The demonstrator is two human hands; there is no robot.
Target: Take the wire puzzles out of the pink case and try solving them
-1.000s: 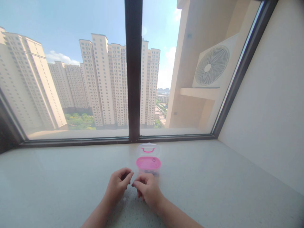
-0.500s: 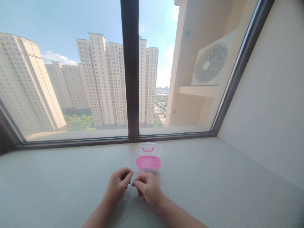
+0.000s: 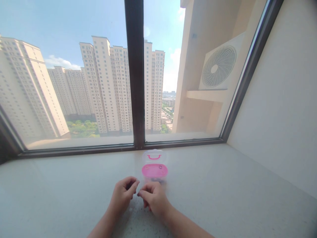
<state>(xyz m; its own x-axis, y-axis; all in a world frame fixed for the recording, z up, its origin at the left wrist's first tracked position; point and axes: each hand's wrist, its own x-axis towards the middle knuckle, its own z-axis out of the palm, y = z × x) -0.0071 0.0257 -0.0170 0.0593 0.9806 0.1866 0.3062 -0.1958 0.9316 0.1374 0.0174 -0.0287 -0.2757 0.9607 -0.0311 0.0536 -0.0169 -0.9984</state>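
My left hand (image 3: 124,191) is closed in a pinch, thumb against forefinger, just above the sill. Close beside it, my right hand (image 3: 155,198) pinches as well, its fingertips a small gap from the left ones. Whatever either pinch holds is too small to make out. Right behind the hands stands a small clear plastic box with a pink tray (image 3: 153,171) in its top. A small dark ring (image 3: 160,167) lies on the tray, and dark bits show through the box's side, partly hidden by my right hand. The clear lid with a pink handle (image 3: 154,157) is behind the tray.
The pale speckled windowsill (image 3: 61,195) lies under everything. At its back runs a dark window frame (image 3: 138,99), and a white wall (image 3: 279,115) bounds the right side. Tall buildings and an air-conditioner unit (image 3: 219,67) are outside the glass.
The whole view has shifted very slightly. Both hands keep their pinches in almost the same place, and the box has not moved on the sill.
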